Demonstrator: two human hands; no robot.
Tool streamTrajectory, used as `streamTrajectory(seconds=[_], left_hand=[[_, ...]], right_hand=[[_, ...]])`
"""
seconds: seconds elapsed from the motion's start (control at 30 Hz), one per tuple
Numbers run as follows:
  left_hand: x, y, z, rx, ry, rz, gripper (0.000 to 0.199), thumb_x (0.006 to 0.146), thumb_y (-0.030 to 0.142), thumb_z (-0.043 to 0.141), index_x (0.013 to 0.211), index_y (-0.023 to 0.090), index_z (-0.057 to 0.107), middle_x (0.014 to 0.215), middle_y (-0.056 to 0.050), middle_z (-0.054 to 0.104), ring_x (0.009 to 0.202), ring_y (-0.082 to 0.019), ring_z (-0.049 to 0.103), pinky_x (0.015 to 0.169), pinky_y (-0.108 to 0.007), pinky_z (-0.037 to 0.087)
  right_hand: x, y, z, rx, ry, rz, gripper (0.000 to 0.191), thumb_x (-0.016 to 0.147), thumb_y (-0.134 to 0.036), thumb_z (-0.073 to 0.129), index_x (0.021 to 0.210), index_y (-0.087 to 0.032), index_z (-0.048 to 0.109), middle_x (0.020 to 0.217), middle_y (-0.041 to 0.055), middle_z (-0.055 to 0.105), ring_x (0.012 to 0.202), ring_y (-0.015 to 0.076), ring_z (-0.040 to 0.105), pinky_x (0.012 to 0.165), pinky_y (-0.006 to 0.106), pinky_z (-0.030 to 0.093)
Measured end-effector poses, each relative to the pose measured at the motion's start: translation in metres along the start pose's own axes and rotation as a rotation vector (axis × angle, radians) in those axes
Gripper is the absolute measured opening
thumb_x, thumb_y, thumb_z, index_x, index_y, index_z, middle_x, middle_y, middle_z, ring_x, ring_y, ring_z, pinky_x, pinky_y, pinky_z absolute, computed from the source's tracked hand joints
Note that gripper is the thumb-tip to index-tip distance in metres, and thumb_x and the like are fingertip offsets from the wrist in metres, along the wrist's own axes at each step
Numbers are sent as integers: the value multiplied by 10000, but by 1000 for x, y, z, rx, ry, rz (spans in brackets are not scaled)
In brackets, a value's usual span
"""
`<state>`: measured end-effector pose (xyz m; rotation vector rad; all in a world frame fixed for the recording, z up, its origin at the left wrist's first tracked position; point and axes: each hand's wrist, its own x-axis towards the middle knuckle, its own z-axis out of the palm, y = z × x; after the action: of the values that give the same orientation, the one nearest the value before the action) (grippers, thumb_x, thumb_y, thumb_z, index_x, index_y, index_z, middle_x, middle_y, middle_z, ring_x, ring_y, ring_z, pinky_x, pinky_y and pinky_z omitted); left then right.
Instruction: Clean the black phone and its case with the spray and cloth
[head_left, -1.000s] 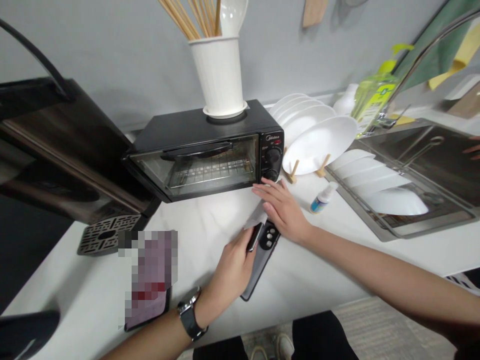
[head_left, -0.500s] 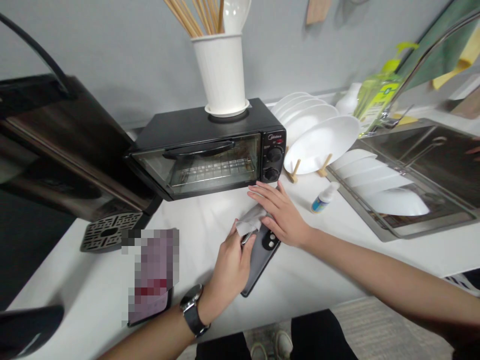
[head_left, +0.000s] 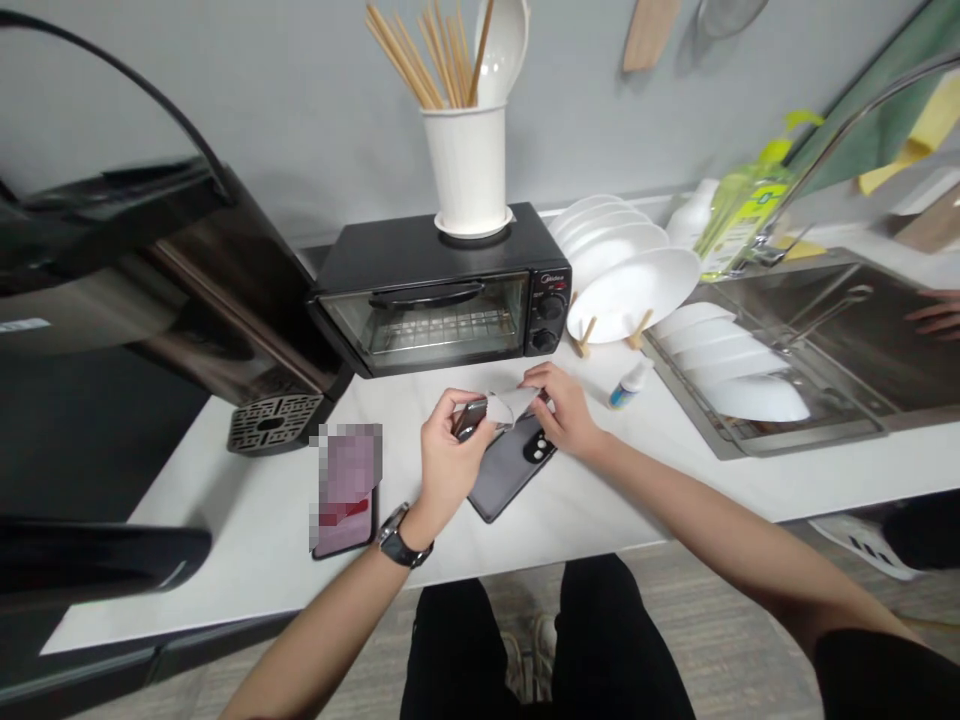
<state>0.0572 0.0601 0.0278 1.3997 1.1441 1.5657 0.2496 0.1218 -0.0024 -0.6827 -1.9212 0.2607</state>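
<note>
My left hand (head_left: 452,455) grips a dark, shiny phone (head_left: 470,420), seen tilted and mostly hidden by the fingers and a cloth. The thin grey-white cloth (head_left: 514,405) stretches from the phone to my right hand (head_left: 564,408), whose fingers are closed on its right end. Beneath both hands, a grey phone case (head_left: 504,476) with a black camera ring lies on the white counter (head_left: 592,500). Right of my right hand stands a small spray bottle (head_left: 628,385). Another phone (head_left: 346,535), its screen partly pixelated, lies left of my left hand.
Behind the hands is a black toaster oven (head_left: 442,255) bearing a white cup (head_left: 469,165) of chopsticks. White plates (head_left: 637,290) stand in a rack beside it. A sink (head_left: 847,370) is at right, with another person's hand (head_left: 937,315). A dark machine (head_left: 247,300) stands left.
The dark phone and cloth have come up off the case, with my right hand now pinching the cloth's end instead of lying spread over it. The whole view has shifted.
</note>
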Motion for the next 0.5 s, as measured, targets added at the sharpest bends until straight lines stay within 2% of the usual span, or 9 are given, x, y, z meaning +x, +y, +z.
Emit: streamTrajectory(seconds=[0.07,0.17,0.23,0.3,0.4,0.43,0.5], left_hand=[[0,5,1,-79,16,-52,198,826,320,813,863,170,689,792,14,721,711,-120,671,678,-199,544],[-10,9,5,-120,18,-104,281,846,422,806,911,153,755,796,0,731,686,-127,644,647,-210,529],[-20,13,10,-43,5,-85,291,880,429,778,935,144,771,773,-6,731,648,-125,629,602,-204,505],[-28,19,14,82,-26,-25,275,942,404,716,1021,148,780,803,-19,752,676,-137,659,623,-206,516],[-34,29,13,305,-101,88,253,996,344,649,1148,176,762,888,-34,783,731,-146,699,694,-215,536],[-34,31,11,380,-121,122,222,997,318,635,1109,175,765,864,-34,780,702,-144,690,683,-220,529],[-34,28,6,522,-148,174,184,978,269,607,919,171,751,742,-27,738,618,-149,650,623,-237,497]], right_hand=[[-1,-10,1,23,31,84,377,1091,-531,411,1035,-226,624,950,80,689,840,227,646,716,359,496],[-5,-28,8,51,149,253,305,1114,-450,406,1024,-232,598,857,24,639,752,190,600,672,317,481],[-8,-42,15,70,228,342,281,1124,-407,390,1015,-237,585,818,0,613,722,180,584,659,302,482],[-9,-57,21,96,302,393,272,1120,-399,403,1039,-239,608,909,22,657,829,194,635,746,322,528],[-2,-79,28,184,409,425,291,1116,-381,406,1203,-254,653,1195,76,705,1143,240,662,1007,419,532],[1,-85,28,215,411,410,312,1116,-365,394,1250,-263,657,1254,82,701,1200,248,652,1051,442,517],[8,-94,28,215,326,304,328,1107,-329,395,1262,-279,680,1293,79,702,1227,257,648,1069,471,514]])
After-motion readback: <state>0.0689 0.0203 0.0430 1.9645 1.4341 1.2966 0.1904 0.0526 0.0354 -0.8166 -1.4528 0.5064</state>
